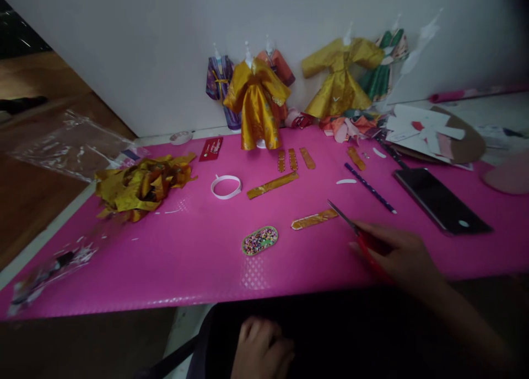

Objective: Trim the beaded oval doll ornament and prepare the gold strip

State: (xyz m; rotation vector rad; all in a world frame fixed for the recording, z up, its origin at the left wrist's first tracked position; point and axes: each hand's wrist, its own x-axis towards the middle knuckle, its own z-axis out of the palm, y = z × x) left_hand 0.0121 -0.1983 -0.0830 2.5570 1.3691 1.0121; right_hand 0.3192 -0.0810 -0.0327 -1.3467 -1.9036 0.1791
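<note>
Left hand (260, 346), just off the near edge of the pink plastic-covered table (182, 269), lies below the small oval green-rimmed tray of multicoloured beads (263, 250); its fingers are curled, and I cannot tell whether they hold anything. Right of the bead tray, the right hand (409, 255) grips red-handled scissors (366, 247), their dark blades angled over the right end of a flat gold fabric strip with pale beaded edging (314, 220). Whether blades and strip touch is unclear.

Far left of the bead tray are a crumpled heap of shiny gold fabric (136, 186) and, closer to the person, a blurred clear plastic packet (49, 274). Beyond it, slightly left, sits a white ring-shaped band (226, 195). Straight behind it stands a glossy gold wide-sleeved doll robe (258, 109), with a plain flat gold strip (273, 185) between. Beyond it to the right lie three short gold strips (293, 159), then a slim dark pale-dotted stick (370, 188). Farthest right of it rests a flat black rectangular object (442, 197).
</note>
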